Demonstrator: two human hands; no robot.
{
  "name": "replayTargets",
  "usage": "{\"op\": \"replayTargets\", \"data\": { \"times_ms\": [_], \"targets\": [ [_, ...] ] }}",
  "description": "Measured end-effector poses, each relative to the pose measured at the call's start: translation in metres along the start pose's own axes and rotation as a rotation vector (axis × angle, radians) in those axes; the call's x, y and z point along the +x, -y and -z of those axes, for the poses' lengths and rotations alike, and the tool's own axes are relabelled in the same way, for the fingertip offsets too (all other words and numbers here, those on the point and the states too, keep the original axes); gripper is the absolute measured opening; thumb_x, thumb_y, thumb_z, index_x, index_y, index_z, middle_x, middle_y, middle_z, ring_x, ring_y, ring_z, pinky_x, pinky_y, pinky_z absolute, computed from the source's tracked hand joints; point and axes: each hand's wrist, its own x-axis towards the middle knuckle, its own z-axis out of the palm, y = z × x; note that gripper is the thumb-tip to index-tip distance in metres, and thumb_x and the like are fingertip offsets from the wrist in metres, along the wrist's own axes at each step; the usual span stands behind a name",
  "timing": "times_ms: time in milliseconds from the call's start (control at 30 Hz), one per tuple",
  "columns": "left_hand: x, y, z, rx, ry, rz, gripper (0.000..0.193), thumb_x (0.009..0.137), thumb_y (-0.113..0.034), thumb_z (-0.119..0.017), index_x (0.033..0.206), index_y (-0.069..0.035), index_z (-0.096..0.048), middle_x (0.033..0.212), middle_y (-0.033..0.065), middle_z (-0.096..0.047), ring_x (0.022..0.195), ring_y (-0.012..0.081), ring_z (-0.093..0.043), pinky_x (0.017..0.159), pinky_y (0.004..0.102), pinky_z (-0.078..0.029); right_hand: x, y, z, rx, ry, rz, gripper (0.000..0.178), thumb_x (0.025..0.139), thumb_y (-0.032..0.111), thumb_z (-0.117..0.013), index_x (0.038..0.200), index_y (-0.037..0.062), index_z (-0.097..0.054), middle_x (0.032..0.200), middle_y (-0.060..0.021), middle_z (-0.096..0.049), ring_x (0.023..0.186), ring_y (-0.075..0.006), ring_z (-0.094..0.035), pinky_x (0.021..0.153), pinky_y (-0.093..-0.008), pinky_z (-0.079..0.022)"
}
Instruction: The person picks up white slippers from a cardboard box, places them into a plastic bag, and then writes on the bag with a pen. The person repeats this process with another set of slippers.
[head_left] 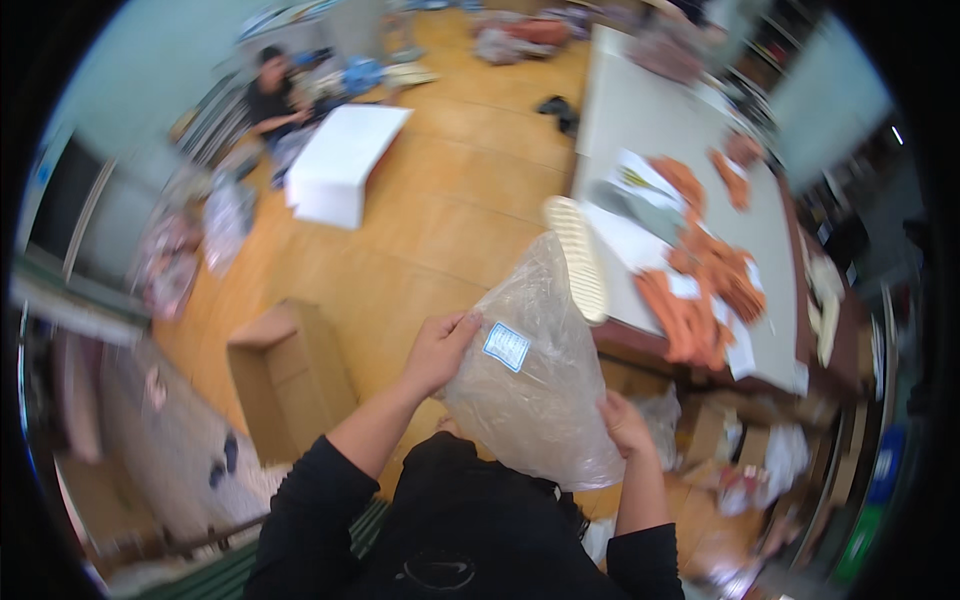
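Note:
A clear, crinkled plastic bag hangs spread between my two hands in front of my body. On its upper left part sits a small blue-and-white label. My left hand is closed on the bag's left edge, thumb on top. Lower down, my right hand grips the opposite edge. Just past the bag's upper corner is a long cream ribbed piece, shaped like a shoe sole, at the table's edge; I cannot tell what it is. The bag looks flat, with nothing plain inside it.
To the right stands a long pale table with several bundles of orange knitted-looking items on it. An open cardboard box is on the floor at left. Beyond, a person sits near a white board. Filled plastic bags line the left wall.

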Motion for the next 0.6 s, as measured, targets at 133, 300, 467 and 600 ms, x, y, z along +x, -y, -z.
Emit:
{"op": "replayTargets", "data": {
  "times_ms": [133,300,467,600],
  "targets": [
    [-0.024,0.016,0.148,0.055,-0.245,-0.083,0.036,0.097,-0.034,-0.054,0.097,-0.001,-0.069,0.072,-0.0048,-0.057,0.067,0.0049,-0.047,0.061,0.0235,-0.040,0.069,0.053,-0.108,-0.531,0.372,-0.050,0.031,0.083,0.029,-0.070,0.098,0.0018,-0.068,0.089,-0.0037,-0.064,0.077,-0.0116,-0.055,0.069,-0.0280,-0.045],
    [-0.083,0.024,0.267,-0.016,-0.512,-0.123,0.031,0.098,-0.029,-0.055,0.099,-0.001,-0.068,0.078,-0.0052,-0.060,0.069,0.0030,-0.048,0.062,0.0198,-0.039,0.146,0.139,-0.204,-0.437,0.241,0.526,0.019,0.081,0.012,-0.068,0.095,-0.0016,-0.067,0.089,-0.0066,-0.065,0.081,-0.0148,-0.059,0.075,-0.0280,-0.046],
    [-0.094,0.030,0.323,-0.076,-0.782,-0.108,0.032,0.098,-0.030,-0.054,0.099,-0.001,-0.068,0.075,-0.0062,-0.058,0.067,0.0025,-0.045,0.060,0.0201,-0.038,0.236,0.225,-0.291,-0.539,0.384,0.632,0.024,0.088,0.018,-0.067,0.101,-0.0017,-0.064,0.088,-0.0081,-0.064,0.083,-0.0147,-0.057,0.076,-0.0288,-0.045],
    [-0.056,0.031,0.351,-0.112,-1.022,-0.061,0.034,0.099,-0.032,-0.052,0.096,-0.001,-0.067,0.071,-0.0072,-0.053,0.064,0.0026,-0.041,0.057,0.0214,-0.036,0.314,0.282,-0.359,-0.526,0.441,0.597,0.035,0.089,0.027,-0.067,0.106,-0.0022,-0.062,0.084,-0.0101,-0.064,0.079,-0.0142,-0.058,0.072,-0.0287,-0.046]
  ]
}}
